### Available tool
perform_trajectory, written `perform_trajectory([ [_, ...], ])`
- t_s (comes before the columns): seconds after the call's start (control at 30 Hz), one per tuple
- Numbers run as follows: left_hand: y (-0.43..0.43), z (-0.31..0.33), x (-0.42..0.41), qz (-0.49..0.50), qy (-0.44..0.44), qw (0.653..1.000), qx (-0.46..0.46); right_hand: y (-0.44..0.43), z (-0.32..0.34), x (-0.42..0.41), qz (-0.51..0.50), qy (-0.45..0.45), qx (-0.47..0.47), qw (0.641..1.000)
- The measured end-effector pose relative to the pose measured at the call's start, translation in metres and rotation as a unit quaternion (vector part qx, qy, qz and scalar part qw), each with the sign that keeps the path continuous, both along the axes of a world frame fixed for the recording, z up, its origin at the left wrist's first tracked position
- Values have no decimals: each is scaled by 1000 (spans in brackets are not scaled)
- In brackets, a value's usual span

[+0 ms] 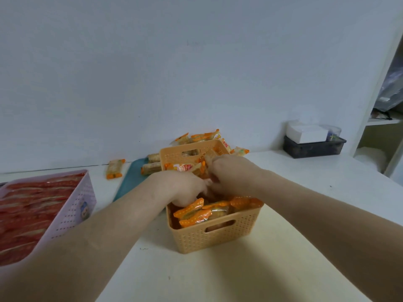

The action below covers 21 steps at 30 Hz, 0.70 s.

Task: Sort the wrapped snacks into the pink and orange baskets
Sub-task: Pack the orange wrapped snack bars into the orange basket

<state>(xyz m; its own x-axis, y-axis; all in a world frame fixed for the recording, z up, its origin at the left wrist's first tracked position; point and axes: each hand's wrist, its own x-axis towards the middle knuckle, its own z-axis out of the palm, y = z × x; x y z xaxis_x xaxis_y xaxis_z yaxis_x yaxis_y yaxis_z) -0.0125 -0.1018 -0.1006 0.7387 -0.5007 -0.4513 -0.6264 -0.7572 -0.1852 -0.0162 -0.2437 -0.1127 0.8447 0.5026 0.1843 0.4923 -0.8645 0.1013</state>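
An orange basket (218, 236) stands in the middle of the white table, packed with orange-wrapped snacks (194, 212). Both hands are inside it. My left hand (183, 188) presses down among the snacks with fingers curled into the pile. My right hand (229, 168) is closed on an orange-wrapped snack (207, 160) near the basket's far wall. A pink basket (72, 205) at the left holds rows of red-wrapped snacks (32, 201). More orange-wrapped snacks (202, 136) lie behind the orange basket, and one (115, 168) lies alone to its left.
A teal tray (133, 177) lies behind my left arm with a few snacks (150, 166) on it. A dark box with a white carton (314, 140) sits at the back right by the wall. A white shelf unit (381, 118) stands at the right.
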Motion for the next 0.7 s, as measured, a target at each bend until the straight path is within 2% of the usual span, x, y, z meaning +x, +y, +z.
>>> perform_trajectory([
  [0.13,-1,0,0,-3,25,1000,19,-3,17,-7,8,-32,79,996],
  [0.27,5,-6,9,1,-31,997,-71,-15,29,-9,-25,-64,114,991],
  [0.43,9,0,14,1,-88,986,-142,-23,19,-10,-16,-36,111,993],
  [0.57,19,7,18,36,-121,964,-233,-25,8,-16,-35,-37,75,996],
  [0.7,21,10,8,67,-140,915,-374,-21,-6,-23,-55,-67,34,996],
])
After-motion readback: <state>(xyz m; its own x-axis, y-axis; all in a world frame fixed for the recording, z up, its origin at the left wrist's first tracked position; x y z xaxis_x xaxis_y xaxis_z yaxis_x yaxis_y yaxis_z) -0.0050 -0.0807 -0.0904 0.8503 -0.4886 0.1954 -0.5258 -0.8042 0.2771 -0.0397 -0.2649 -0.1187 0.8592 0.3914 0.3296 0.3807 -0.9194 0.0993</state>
